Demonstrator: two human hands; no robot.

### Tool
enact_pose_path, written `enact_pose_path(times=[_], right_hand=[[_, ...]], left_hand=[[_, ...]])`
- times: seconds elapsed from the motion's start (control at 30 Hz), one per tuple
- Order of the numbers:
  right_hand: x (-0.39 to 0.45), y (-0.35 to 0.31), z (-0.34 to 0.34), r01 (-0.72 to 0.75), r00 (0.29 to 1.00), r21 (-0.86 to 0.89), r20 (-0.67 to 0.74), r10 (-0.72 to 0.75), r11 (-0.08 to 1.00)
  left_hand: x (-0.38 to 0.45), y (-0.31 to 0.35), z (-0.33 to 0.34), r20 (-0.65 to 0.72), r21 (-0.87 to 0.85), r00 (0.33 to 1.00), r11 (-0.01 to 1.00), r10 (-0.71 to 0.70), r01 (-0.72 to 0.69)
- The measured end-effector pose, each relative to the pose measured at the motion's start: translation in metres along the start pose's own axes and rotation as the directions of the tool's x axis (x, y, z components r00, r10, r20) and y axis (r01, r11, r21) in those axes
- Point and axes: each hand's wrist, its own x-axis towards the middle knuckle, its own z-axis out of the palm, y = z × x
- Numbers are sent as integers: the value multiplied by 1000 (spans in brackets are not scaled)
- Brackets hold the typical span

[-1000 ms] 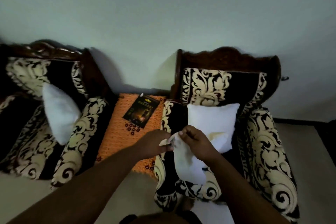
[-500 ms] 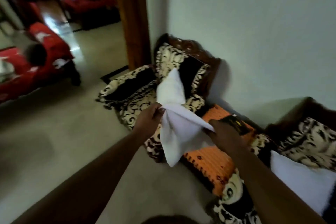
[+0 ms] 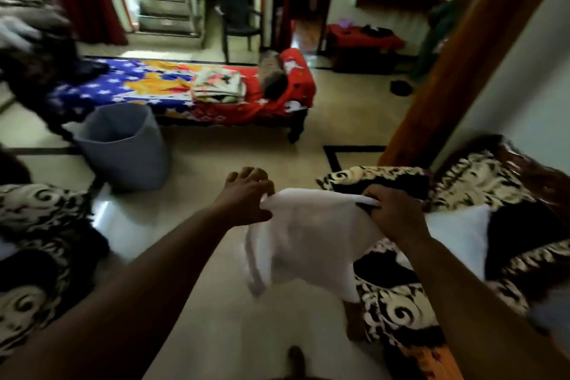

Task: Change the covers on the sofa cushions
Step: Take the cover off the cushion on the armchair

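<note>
I judge the step in hand to be disposal of a removed cover. The white cushion cover (image 3: pixel 311 241) hangs in mid-air at lower centre of the frame, stretched between both hands above the floor. My left hand (image 3: pixel 246 197) pinches its left top corner between thumb and curled fingers. My right hand (image 3: pixel 391 213) grips the opposite top edge with the fingers curled round a fold of cloth. The lower part of the cover is blurred.

A bare white cushion (image 3: pixel 456 237) lies on the patterned armchair (image 3: pixel 462 182) at right of the frame, just beside the right hand.

Container: a grey basket (image 3: pixel 123 145) stands on the floor at centre left, well apart from the cover. Its mouth faces the camera; I cannot tell whether anything lies inside.

The next move, if the basket is the destination, calls for carrying the cover across and dropping it in.
</note>
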Motion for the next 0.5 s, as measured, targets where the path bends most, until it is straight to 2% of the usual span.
enact_pose_path(times=[0.1,0.17,0.23,0.37,0.43,0.5], right_hand=[[59,-49,27,172,976,153,105,-189,973],[92,-82,41,249,954,247,104,-281,936],[127,-107,53,273,943,354,85,-322,894],[199,-131,73,228,922,604,118,-369,764],[234,-142,79,221,877,687,170,-450,692],[264,-162,88,249,821,715,202,-534,654]], left_hand=[[3,-37,7,55,-182,998,983,-19,28],[12,-51,13,138,-268,989,960,-46,82],[23,-71,26,225,-372,964,903,-139,216],[32,-114,57,409,-481,862,731,-300,483],[42,-134,64,384,-509,848,683,-365,524],[59,-153,60,297,-542,866,675,-404,500]])
